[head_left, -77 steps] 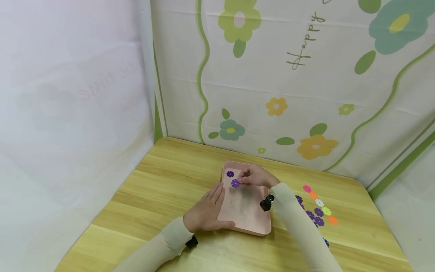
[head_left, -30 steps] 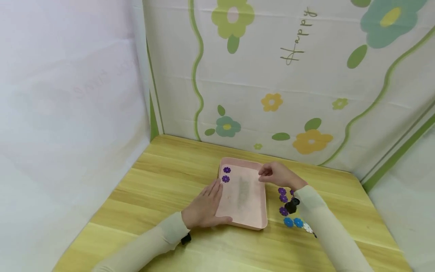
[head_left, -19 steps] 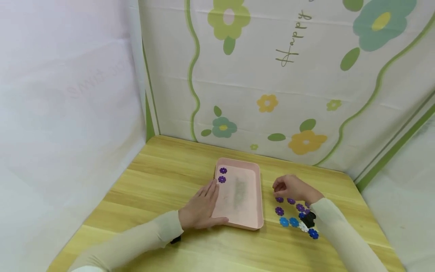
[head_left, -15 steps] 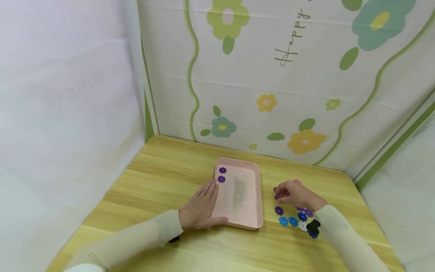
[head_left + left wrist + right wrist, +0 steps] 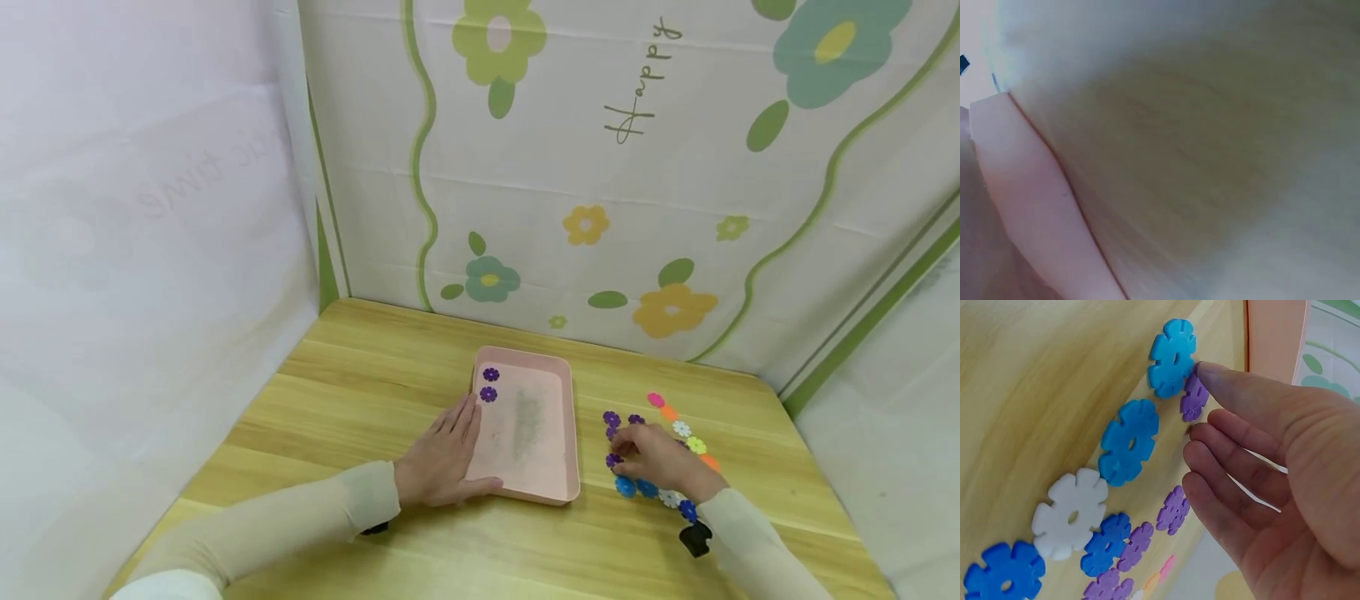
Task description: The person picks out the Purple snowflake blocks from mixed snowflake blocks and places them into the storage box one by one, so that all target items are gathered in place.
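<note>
My left hand [image 5: 442, 454] lies with straight fingers along the left side of the pink tray [image 5: 551, 497], its thumb at the near rim. Inside the tray, a purple flower-shaped plastic piece [image 5: 491, 375] sits at the far left corner, with a second purple flower piece [image 5: 488, 394] just below. To the tray's right, my right hand [image 5: 660, 458] reaches down among loose pieces, fingers loosely bent. In the right wrist view its thumb tip touches or overlaps a purple flower piece [image 5: 1194, 398] on the table; no pinch is visible. The left wrist view is blurred.
Around my right hand lie blue flower pieces [image 5: 1129, 442], a white flower piece [image 5: 1071, 514] and several more purple ones. A pink piece [image 5: 656, 400], orange piece [image 5: 708, 462] and yellow piece [image 5: 696, 445] lie further right. A flower-print cloth [image 5: 525, 208] hangs behind the wooden table [image 5: 360, 367].
My right hand let go of the second purple flower piece in the tray, then moved right and down to the loose pieces. My left hand stayed on the tray.
</note>
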A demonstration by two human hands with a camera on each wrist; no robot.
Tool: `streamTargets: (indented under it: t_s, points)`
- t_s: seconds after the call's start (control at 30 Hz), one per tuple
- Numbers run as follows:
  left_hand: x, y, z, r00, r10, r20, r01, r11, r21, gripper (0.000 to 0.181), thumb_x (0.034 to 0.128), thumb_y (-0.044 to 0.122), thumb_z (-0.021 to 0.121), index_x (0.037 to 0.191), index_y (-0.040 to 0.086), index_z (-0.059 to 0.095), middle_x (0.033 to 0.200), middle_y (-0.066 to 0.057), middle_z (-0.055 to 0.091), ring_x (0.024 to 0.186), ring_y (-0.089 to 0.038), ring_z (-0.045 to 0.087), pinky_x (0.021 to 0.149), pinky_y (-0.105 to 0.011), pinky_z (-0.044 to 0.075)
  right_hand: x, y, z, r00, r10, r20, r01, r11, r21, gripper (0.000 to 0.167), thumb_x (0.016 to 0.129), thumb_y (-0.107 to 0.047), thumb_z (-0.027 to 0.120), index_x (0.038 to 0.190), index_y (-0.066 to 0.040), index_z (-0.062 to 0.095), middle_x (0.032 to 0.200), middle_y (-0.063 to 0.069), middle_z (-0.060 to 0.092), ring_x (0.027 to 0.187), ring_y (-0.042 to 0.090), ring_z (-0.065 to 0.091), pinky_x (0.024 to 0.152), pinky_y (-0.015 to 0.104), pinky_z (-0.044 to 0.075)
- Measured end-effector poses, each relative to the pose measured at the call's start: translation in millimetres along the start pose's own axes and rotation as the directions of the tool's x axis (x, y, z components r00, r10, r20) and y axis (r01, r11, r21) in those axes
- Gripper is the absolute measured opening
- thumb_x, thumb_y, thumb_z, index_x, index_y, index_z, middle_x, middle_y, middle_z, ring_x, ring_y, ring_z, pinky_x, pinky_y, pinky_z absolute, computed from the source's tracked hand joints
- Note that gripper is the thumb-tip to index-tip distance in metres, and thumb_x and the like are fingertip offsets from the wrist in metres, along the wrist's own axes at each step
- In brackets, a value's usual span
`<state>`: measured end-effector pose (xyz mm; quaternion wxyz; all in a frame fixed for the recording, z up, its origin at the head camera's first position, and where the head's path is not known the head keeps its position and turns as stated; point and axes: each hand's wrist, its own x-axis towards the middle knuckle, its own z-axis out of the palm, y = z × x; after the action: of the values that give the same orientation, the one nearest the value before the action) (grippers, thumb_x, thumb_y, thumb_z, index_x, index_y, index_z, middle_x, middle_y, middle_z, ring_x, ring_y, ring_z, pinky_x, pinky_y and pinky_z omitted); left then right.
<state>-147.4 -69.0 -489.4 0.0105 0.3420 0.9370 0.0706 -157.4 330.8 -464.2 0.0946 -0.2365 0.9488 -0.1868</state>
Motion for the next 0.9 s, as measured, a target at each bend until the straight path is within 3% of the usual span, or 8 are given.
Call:
streamTargets:
  t_s: [0.2, 0.47, 0.63, 0.77, 0.9]
  points:
    - [0.1, -0.8, 2.9, 1.000, -0.007, 0.016, 0.007, 1.000, -0.019, 0.117, 0.0976, 0.085, 0.029, 0.166, -0.007, 0.010, 0.177, -0.026, 0.001, 0.166, -0.039, 0.005, 0.134, -0.051, 0.021, 3.4, 3, 0, 1.000, 0.005, -0.003, -0.005, 1.000, 0.021, 0.020, 0.088, -0.013, 0.086, 0.104, -0.005, 0.077, 0.093, 0.001, 0.076, 0.081, 0.005, 0.067, 0.071, 0.023, 0.060]
    - [-0.3, -1.2, 5.2, 1.000, -0.004, 0.006, 0.005, 0.995, -0.102, 0.116, 0.0984, 0.082, 0.037, 0.166, -0.007, 0.008, 0.177, -0.025, 0.000, 0.166, -0.039, 0.003, 0.134, -0.052, 0.019, 6.2, 9, -1, 0.997, 0.069, 0.037, -0.072, 0.993, 0.091, 0.017, 0.090, -0.017, 0.086, 0.102, -0.010, 0.076, 0.088, -0.007, 0.071, 0.076, 0.000, 0.059, 0.068, 0.020, 0.055]
    - [0.4, -0.7, 5.5, 1.000, -0.007, 0.007, 0.008, 0.991, -0.134, 0.114, 0.0991, 0.079, 0.040, 0.167, -0.007, 0.008, 0.177, -0.025, -0.001, 0.167, -0.038, 0.002, 0.134, -0.052, 0.019, 6.6, 8, -6, 0.999, 0.026, 0.046, -0.031, 0.992, 0.125, 0.005, 0.096, -0.015, 0.079, 0.095, -0.013, 0.075, 0.085, -0.006, 0.070, 0.072, 0.000, 0.059, 0.064, 0.021, 0.054]
    - [0.4, -0.5, 4.6, 1.000, -0.011, 0.008, 0.012, 0.991, -0.137, 0.113, 0.0994, 0.078, 0.042, 0.167, -0.006, 0.007, 0.178, -0.024, 0.000, 0.167, -0.037, 0.002, 0.134, -0.052, 0.018, 9.8, 4, -16, 0.999, -0.001, 0.033, -0.003, 0.990, 0.138, 0.009, 0.100, -0.011, 0.073, 0.091, -0.011, 0.073, 0.084, -0.004, 0.070, 0.070, 0.000, 0.058, 0.062, 0.021, 0.053]
    - [-0.4, -0.6, 3.7, 1.000, -0.014, 0.013, 0.015, 0.991, -0.132, 0.113, 0.0992, 0.078, 0.042, 0.167, -0.006, 0.008, 0.178, -0.024, 0.000, 0.167, -0.037, 0.003, 0.134, -0.052, 0.018, 15.5, -2, -28, 0.999, 0.015, 0.041, -0.022, 0.987, 0.162, 0.013, 0.103, -0.011, 0.067, 0.092, -0.010, 0.075, 0.087, 0.003, 0.073, 0.073, 0.005, 0.060, 0.065, 0.022, 0.054]
